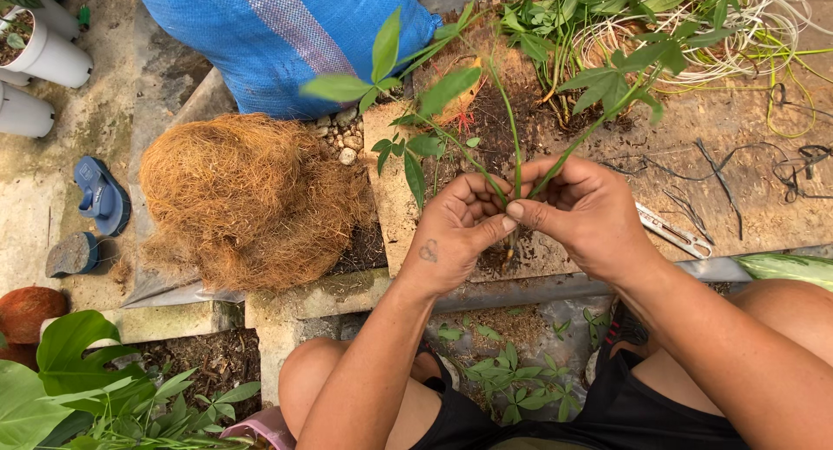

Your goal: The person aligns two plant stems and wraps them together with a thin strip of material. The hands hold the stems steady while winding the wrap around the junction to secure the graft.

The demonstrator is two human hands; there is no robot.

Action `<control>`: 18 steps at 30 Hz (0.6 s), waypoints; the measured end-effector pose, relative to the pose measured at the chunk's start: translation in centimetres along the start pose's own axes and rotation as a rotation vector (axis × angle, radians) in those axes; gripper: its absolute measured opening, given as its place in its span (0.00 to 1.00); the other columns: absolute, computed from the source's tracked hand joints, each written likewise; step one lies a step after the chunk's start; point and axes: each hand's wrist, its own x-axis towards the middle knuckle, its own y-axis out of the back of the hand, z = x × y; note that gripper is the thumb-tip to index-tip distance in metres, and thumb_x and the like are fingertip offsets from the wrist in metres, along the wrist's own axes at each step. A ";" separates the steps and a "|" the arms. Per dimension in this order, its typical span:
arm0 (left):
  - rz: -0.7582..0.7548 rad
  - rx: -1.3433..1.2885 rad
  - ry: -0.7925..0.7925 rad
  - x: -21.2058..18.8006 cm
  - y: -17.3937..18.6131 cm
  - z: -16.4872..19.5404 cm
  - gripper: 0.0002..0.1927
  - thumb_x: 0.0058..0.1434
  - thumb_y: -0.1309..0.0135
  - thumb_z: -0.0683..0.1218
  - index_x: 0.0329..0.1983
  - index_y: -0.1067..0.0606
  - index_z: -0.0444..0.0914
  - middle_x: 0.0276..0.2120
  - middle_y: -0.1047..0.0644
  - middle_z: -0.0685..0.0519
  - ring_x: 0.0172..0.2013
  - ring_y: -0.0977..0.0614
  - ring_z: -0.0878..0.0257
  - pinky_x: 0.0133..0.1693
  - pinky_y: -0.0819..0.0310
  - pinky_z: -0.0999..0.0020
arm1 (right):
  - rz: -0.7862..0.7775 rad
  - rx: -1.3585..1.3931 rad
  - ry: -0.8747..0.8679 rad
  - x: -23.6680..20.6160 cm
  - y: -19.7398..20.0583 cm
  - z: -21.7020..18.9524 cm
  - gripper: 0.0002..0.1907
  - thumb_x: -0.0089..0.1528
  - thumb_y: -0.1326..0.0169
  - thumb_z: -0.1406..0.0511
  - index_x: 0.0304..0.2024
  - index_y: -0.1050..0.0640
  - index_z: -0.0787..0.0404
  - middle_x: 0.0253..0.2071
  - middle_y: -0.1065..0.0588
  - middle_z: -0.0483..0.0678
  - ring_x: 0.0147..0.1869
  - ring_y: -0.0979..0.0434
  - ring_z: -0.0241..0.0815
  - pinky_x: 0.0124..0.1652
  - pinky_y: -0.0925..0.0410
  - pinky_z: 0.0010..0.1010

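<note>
sack [286, 33]: blue, far left of centre, behind the fibre.
fibre [247, 198]: brown coir heap, left of the hands.
slab [390, 198]: pale board under the hands, soil on it.
left hand [455, 233]: fingers curled round the stems, thumb touching the right thumb.
right hand [586, 211]: pinched on the same stems, pressed to the left hand.
stems [512, 146]: thin green seedlings, centre, leaves fanning far.
sandal [100, 194]: blue, far left.
shears [672, 233]: right of the hands.
</note>
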 end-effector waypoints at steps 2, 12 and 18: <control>-0.005 -0.017 0.008 0.0 0.0 0.0 0.15 0.64 0.41 0.34 0.53 0.28 0.34 0.43 0.23 0.52 0.44 0.20 0.66 0.48 0.21 0.70 | -0.002 0.104 -0.039 0.1 0.3 0.2 0.12 0.61 0.40 0.76 0.48 0.22 0.68 0.44 0.21 0.48 0.47 0.20 0.36 0.49 0.25 0.29; -0.012 -0.031 0.014 -0.1 -0.2 0.1 0.14 0.64 0.42 0.33 0.51 0.28 0.33 0.42 0.23 0.51 0.42 0.21 0.66 0.46 0.21 0.70 | 0.020 0.104 -0.003 0.2 0.1 0.5 0.08 0.64 0.41 0.76 0.45 0.23 0.67 0.43 0.22 0.47 0.45 0.22 0.35 0.46 0.27 0.28; 0.027 0.005 -0.016 0.0 -0.3 0.3 0.20 0.60 0.40 0.33 0.54 0.30 0.35 0.39 0.25 0.53 0.40 0.22 0.67 0.43 0.23 0.72 | 0.013 0.183 -0.051 0.4 -0.1 0.0 0.08 0.62 0.42 0.77 0.43 0.22 0.66 0.43 0.22 0.47 0.46 0.21 0.35 0.48 0.26 0.28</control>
